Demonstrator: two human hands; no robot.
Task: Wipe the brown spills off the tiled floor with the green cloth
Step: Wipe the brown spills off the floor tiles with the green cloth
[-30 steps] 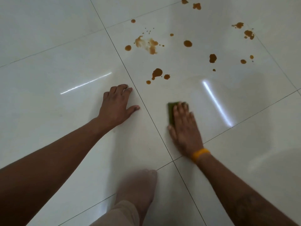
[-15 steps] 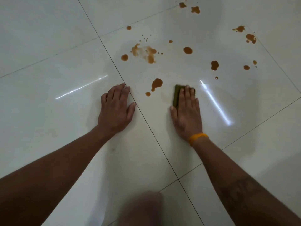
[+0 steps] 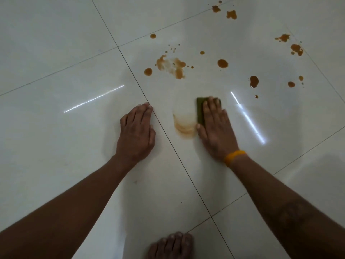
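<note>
**A:** Head camera first: what are your hands doing?

**B:** My right hand [image 3: 215, 129] lies flat on the green cloth [image 3: 200, 111], fingers straight and together, pressing it onto the tiled floor [image 3: 56, 43]. Nothing is curled round it. Only the cloth's left edge and far corner peek out from under my fingers; the rest is hidden, so its full shape I can't tell. An orange band [image 3: 234, 157] sits on that wrist.

**A:** And the other?

**B:** My left hand [image 3: 137, 132] is spread flat on the neighbouring tile, palm down, holding nothing, its fingertips right at the grout line [image 3: 168, 135] that runs between my two hands.

**A:** Where's the mess?

**B:** Just left of the cloth, touching its edge, there's a pale brown smear [image 3: 183, 126] in curved streaks. Beyond my right fingertips lie the brown spills [image 3: 171, 66]: a large smudged patch ahead and slightly left, round drops further out, and more blotches far off to the right.

**A:** Anything nearer you?

**B:** My bare foot [image 3: 171, 245], toes pointing forward, well behind both hands.
</note>
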